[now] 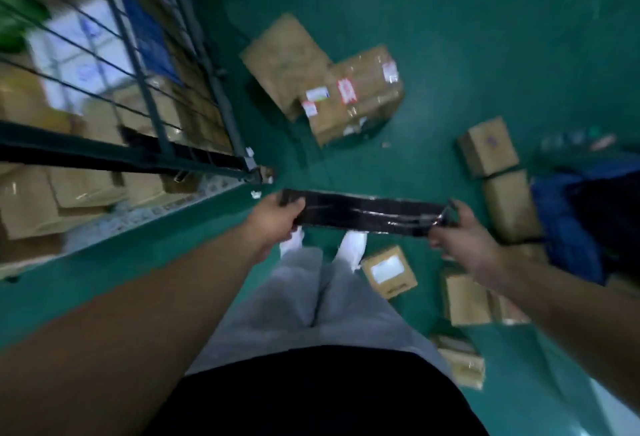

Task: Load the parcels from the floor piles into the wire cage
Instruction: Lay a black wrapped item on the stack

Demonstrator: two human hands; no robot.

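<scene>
A long, flat black parcel (pixel 363 213) wrapped in glossy film hangs level above the green floor, in front of my legs. My left hand (pixel 277 219) grips its left end, and my right hand (pixel 462 236) grips its right end. The wire cage (pixel 145 145) stands at the left, its corner post just beyond my left hand, with brown cardboard boxes (pixel 79 186) stacked inside. The picture is blurred by motion.
Two large taped cardboard boxes (pixel 360 96) lie on the green floor ahead. More boxes (pixel 502 172) stand stacked at the right beside a blue bag (pixel 568 228). Small parcels (pixel 389 271) lie near my white shoes (pixel 353 245) and lower right.
</scene>
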